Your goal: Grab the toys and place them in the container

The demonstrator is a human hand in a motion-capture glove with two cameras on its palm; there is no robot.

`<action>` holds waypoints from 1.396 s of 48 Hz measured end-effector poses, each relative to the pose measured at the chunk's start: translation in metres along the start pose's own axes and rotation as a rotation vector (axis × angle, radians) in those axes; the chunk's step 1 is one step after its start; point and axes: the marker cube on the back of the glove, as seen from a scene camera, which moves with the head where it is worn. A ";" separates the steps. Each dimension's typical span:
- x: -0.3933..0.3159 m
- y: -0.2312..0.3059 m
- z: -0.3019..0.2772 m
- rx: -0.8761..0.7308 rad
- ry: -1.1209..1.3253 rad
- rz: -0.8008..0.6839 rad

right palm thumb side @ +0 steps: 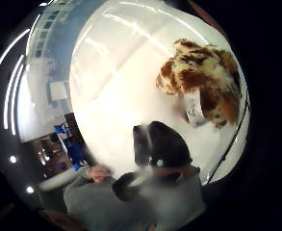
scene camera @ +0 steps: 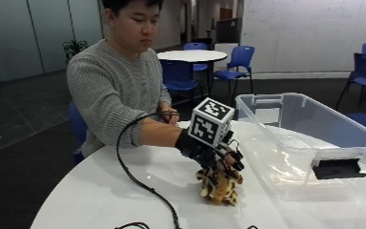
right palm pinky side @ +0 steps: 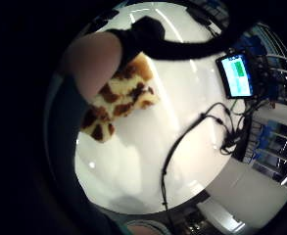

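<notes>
On the white round table (scene camera: 94,191), just beside the clear plastic container (scene camera: 310,143), the gloved right hand (scene camera: 211,148) reaches down onto a spotted giraffe plush toy (scene camera: 219,186). The fingers (scene camera: 230,162) curl over the top of the toy and grasp it, while its lower end appears to rest on the table on the person's side of the container. The little-finger palm view shows the tan, brown-blotched plush close against a bare fingertip. The thumb-side view shows its white sewn label (right palm thumb side: 193,108). A black cable (scene camera: 135,176) trails across the table, away from the container.
</notes>
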 end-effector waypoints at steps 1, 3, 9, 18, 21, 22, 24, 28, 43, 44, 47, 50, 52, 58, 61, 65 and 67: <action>0.000 -0.002 0.005 -0.009 0.004 0.009; -0.001 -0.007 0.015 -0.019 0.030 0.031; -0.002 -0.017 0.038 0.075 0.137 0.100; 0.009 -0.027 0.046 0.197 0.129 0.145; 0.013 -0.028 0.045 0.225 0.129 0.140; 0.013 -0.029 0.045 0.233 0.131 0.136; 0.013 -0.028 0.046 0.251 0.139 0.125; 0.013 -0.027 0.047 0.283 0.151 0.107; 0.000 0.007 -0.062 0.480 -0.021 0.038; -0.002 0.010 -0.077 0.501 -0.026 0.029; -0.012 0.018 -0.119 0.565 -0.027 0.002; -0.021 0.022 -0.150 0.614 -0.021 -0.020; -0.025 0.022 -0.164 0.637 -0.016 -0.028; -0.041 0.012 -0.178 0.644 0.009 -0.045; -0.057 0.002 -0.175 0.623 0.003 -0.064; -0.087 -0.012 -0.171 0.591 0.005 -0.135; -0.105 -0.020 -0.169 0.579 0.061 -0.219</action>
